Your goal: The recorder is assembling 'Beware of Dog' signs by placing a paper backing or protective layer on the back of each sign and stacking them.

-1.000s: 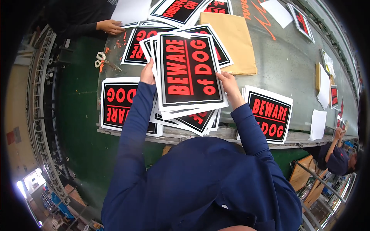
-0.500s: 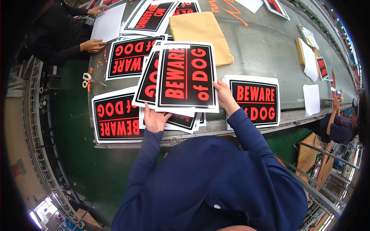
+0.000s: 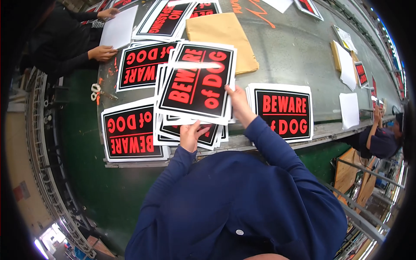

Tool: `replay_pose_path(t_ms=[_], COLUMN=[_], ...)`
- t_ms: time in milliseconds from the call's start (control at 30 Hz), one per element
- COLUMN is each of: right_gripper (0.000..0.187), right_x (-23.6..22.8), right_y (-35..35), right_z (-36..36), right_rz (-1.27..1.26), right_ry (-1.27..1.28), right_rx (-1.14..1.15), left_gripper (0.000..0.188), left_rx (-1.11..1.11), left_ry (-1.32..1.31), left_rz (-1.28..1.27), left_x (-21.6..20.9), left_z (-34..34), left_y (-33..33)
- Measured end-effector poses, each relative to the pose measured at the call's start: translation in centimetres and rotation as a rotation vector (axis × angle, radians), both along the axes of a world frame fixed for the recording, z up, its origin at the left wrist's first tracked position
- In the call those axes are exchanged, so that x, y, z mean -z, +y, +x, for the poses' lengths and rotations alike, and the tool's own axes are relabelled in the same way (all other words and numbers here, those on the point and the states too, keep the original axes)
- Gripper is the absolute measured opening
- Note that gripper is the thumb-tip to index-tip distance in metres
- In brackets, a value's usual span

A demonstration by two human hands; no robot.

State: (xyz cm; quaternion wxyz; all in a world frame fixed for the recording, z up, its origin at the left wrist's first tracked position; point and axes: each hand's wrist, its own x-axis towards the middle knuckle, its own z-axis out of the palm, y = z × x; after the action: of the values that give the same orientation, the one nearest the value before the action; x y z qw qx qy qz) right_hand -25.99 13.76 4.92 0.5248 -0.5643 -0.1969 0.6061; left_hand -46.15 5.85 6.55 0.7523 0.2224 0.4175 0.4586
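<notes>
Between my hands is a small, loosely squared stack of black warning signs (image 3: 197, 82) with red lettering and white borders, tilted over other signs on the table. My right hand (image 3: 239, 103) grips its right edge, thumb on top. At its lower edge my left hand (image 3: 190, 135) is closed, with the fingers partly hidden beneath. Under the held signs lies a fanned pile of similar signs (image 3: 208, 138). To the left sits another sign stack (image 3: 130, 132), and to the right a neater sign stack (image 3: 284, 113).
A brown paper package (image 3: 223, 41) lies beyond the held signs. Scissors (image 3: 97, 91) rest near the table's left edge. At the far left a co-worker's hands (image 3: 102, 53) hold a white sheet (image 3: 119, 28). Another person (image 3: 379, 136) works at the far right.
The two held signs, spread apart before, now overlap more closely and have tilted clockwise. My left hand has moved right along the lower edge; my right hand has shifted slightly left.
</notes>
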Motion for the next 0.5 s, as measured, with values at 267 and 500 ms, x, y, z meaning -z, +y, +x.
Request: replay_pose_path(t_ms=[267, 500], right_gripper=[0.020, 0.029], right_x=[-1.2, -2.3], right_y=[6.1, 10.6], right_z=[20.7, 38.3], right_rz=[0.336, 0.186], right_ry=[-0.417, -0.255], right_rx=[0.092, 0.240], left_gripper=[0.042, 0.051], left_rx=[0.075, -0.244], left_ry=[0.287, 1.456], left_rz=[0.124, 0.456], left_x=[-1.2, 2.5], left_z=[-2.3, -10.5], left_y=[3.6, 11.2])
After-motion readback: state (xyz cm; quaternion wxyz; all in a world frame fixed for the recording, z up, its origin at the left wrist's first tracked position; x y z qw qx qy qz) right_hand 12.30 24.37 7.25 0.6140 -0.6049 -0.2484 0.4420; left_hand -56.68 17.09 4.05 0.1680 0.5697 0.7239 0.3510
